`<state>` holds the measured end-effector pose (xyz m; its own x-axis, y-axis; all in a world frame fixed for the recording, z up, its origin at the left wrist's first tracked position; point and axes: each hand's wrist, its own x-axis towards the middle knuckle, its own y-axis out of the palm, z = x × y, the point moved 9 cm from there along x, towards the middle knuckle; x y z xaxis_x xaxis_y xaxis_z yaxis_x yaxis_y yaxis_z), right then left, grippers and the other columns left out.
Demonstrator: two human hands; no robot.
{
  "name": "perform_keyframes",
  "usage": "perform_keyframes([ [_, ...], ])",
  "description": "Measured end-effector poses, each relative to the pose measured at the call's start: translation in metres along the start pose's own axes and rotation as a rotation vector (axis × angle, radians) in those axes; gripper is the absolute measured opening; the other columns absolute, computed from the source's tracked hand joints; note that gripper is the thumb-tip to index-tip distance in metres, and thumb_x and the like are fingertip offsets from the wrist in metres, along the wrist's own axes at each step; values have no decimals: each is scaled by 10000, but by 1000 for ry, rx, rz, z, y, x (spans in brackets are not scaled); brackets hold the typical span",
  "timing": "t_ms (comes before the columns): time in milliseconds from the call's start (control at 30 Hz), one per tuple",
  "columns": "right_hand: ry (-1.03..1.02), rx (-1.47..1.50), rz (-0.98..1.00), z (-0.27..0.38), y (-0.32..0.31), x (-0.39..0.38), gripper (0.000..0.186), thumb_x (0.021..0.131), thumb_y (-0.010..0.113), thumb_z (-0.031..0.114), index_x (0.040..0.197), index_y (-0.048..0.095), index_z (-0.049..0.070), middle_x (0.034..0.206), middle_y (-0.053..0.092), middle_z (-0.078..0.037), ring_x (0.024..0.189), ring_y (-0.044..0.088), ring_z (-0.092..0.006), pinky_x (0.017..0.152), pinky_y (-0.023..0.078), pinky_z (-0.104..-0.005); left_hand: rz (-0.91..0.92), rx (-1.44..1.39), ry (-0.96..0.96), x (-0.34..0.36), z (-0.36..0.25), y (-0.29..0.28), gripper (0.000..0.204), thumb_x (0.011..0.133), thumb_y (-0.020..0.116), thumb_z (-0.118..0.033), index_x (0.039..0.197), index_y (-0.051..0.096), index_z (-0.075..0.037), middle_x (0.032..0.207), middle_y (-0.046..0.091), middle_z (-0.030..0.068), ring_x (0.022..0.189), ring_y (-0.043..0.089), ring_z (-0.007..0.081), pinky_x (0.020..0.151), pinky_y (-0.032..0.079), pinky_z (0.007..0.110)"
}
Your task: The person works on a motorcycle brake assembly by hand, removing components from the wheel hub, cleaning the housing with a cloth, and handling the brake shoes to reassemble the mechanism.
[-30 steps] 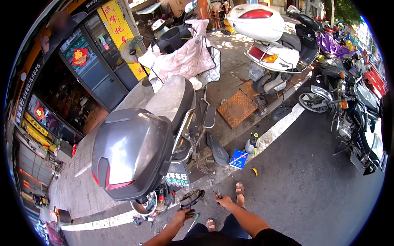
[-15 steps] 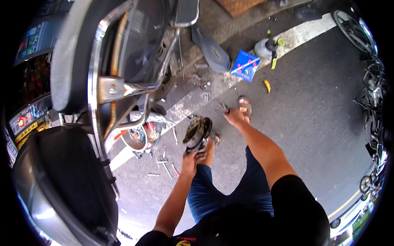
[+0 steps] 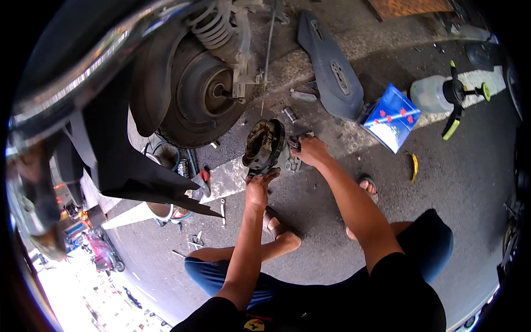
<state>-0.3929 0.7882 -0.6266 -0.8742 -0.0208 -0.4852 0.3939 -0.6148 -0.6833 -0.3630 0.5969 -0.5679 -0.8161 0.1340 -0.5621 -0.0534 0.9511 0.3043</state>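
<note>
My left hand [image 3: 258, 189] is closed round the lower edge of a round, greasy metal part [image 3: 259, 145] with a hollow middle and a dark rim. It is held up off the ground, and its exact kind is not clear. To the right of it, my right hand [image 3: 313, 150] reaches low with curled fingers. At its fingertips is a small metallic piece too blurred to name. Grey metal pieces [image 3: 292, 162] lie on the ground just below those fingertips. A short metal cylinder [image 3: 289, 114] rests a little farther off.
A scooter's wheel [image 3: 204, 94], coil spring [image 3: 213, 27] and black bodywork [image 3: 110, 149] crowd the left. A long grey cover [image 3: 334, 72], a blue packet [image 3: 391, 117] and a spray bottle [image 3: 434, 94] lie at the right. A wrench [image 3: 223, 213] lies near my left forearm.
I have gone from standing to a low squat, nearer the wheel. The round part stays in my left hand. My right hand has moved beside it, down toward the metal pieces.
</note>
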Motion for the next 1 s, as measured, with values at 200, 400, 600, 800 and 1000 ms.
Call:
perform_keyframes([
  [200,66,1101,-63,6,-22,92,517,929,540,466,1158,602,8,1000,680,-172,931,645,-283,829,487,-385,87,-163,127,103,10,21,301,944,509,-146,1188,560,22,1126,647,176,980,647,293,892,502,445],
  [400,117,1812,327,62,14,33,551,961,401,544,1001,634,47,928,680,-124,743,632,-278,682,523,-402,282,-203,66,69,-12,41,309,944,510,-128,1221,555,3,1165,638,173,1062,627,278,941,479,415],
  [600,0,1898,415,75,-1,21,468,981,400,426,1121,592,23,1055,663,-137,856,648,-282,726,535,-392,354,-7,65,67,-36,41,386,893,615,-163,1223,547,26,1130,655,187,996,660,282,814,537,376],
  [800,-171,2013,364,83,-12,15,467,962,427,536,1158,602,150,1063,653,-74,972,599,-220,870,459,-397,26,448,105,47,-65,37,380,867,672,-158,1163,560,53,1025,686,134,922,679,217,712,538,318],
  [1000,-115,2148,528,80,-7,32,521,926,534,517,1285,520,141,1255,585,-47,1154,526,-224,1033,370,-413,-21,281,142,53,-53,39,383,846,702,-161,1171,573,-3,1039,680,80,900,668,163,685,523,276],
])
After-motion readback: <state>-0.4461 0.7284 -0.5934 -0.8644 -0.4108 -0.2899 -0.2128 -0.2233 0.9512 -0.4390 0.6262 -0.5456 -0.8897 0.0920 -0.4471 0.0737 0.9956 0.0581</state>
